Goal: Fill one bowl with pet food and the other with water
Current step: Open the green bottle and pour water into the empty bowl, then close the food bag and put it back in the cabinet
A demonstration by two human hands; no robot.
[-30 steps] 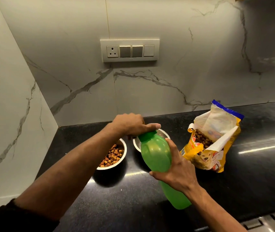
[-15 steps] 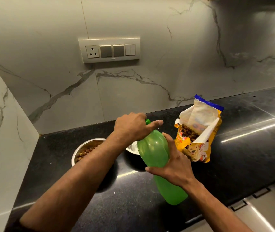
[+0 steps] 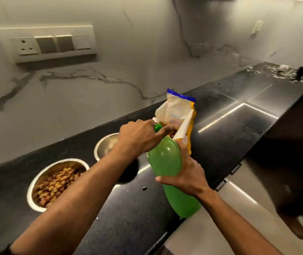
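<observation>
Now the right hand [image 3: 183, 173] grips the tilted green bottle [image 3: 165, 161] — left hand [image 3: 137, 138] curled around its cap [image 3: 157, 127], above the empty bowl [image 3: 106, 146].

Your right hand [image 3: 184, 176] grips the tilted green bottle [image 3: 165, 162]; your left hand [image 3: 137, 138] closes round its cap [image 3: 157, 127]. Kibble fills the near bowl [image 3: 54, 181]; the far bowl [image 3: 106, 146] sits beside an open bag [image 3: 180, 111].

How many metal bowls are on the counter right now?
2. One bowl, holding pet food, sits at the near left of the black counter. The other bowl sits farther back to its right, partly hidden behind the left forearm. No others are visible.
</observation>
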